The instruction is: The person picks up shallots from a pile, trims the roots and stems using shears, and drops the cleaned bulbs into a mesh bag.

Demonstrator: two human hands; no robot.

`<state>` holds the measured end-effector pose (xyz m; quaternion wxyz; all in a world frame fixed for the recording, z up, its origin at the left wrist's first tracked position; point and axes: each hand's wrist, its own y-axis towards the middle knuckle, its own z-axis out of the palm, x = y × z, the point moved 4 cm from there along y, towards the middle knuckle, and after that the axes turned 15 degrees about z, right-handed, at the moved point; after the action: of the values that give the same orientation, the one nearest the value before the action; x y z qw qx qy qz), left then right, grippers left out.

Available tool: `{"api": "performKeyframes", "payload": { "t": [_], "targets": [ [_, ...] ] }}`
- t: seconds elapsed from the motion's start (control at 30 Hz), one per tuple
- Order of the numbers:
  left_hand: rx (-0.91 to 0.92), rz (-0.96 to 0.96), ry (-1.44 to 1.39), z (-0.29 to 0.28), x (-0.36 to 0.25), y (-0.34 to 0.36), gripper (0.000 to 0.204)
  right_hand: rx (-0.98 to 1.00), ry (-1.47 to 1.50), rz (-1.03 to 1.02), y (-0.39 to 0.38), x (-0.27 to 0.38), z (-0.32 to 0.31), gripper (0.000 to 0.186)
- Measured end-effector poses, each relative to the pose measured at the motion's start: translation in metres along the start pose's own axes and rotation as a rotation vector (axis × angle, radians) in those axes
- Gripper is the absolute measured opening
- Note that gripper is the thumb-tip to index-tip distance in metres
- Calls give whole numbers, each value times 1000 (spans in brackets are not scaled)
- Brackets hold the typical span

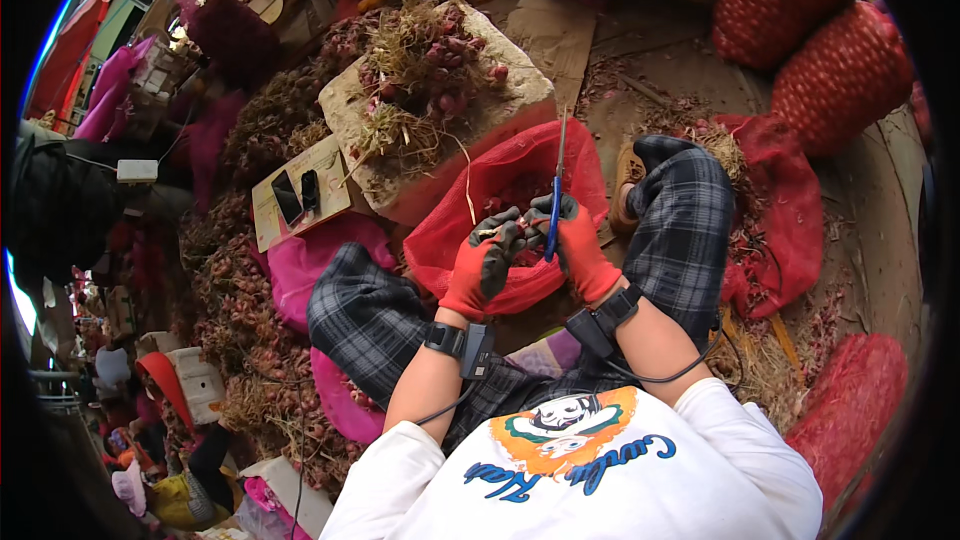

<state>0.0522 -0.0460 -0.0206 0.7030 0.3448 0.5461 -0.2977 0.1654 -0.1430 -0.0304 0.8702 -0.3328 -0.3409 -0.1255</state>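
My right hand point(578, 245), in a red and grey glove, is closed round the blue handles of a pair of scissors point(553, 215), whose blades point away from me. Close beside it, my left hand point(485, 265) wears a matching glove. Its fingers pinch what looks like a small red onion point(522, 227), mostly hidden by both gloves. Both hands are over the mouth of a red mesh bag point(440, 230) that lies open between my knees. Reddish bits show inside the bag.
Beyond the bag, a pale block point(510, 80) bears a heap of onions with dry stalks point(425, 65). More onions point(235, 310) are piled at left, near a phone point(288, 198) on cardboard. Full red mesh sacks point(840, 75) stand far right; another sack point(855, 410) lies near right.
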Motion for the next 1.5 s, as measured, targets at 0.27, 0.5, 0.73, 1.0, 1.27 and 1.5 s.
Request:
{"api": "performKeyframes", "payload": {
  "t": [0.27, 0.5, 0.73, 1.0, 1.27, 1.5],
  "targets": [
    [-386, -467, -908, -18, 12, 0, 26, -245, -862, -478, -18, 26, 13, 38],
    [-141, -85, -210, -78, 118, -20, 24, -85, -930, -476, -29, 21, 44, 39],
    [231, -119, 364, -8, 17, -9, 20, 31, -549, -259, -1, 5, 5, 29],
    [-294, -546, -1031, -19, 16, -3, 26, -104, -900, -156, -24, 16, 0, 45],
    [-314, -519, -1034, -27, 17, -2, 31, -266, -1449, -429, -50, 11, 5, 53],
    [-262, -438, -783, -22, 23, -6, 32, -291, -1495, -409, -40, 8, -6, 44]
  ]
}}
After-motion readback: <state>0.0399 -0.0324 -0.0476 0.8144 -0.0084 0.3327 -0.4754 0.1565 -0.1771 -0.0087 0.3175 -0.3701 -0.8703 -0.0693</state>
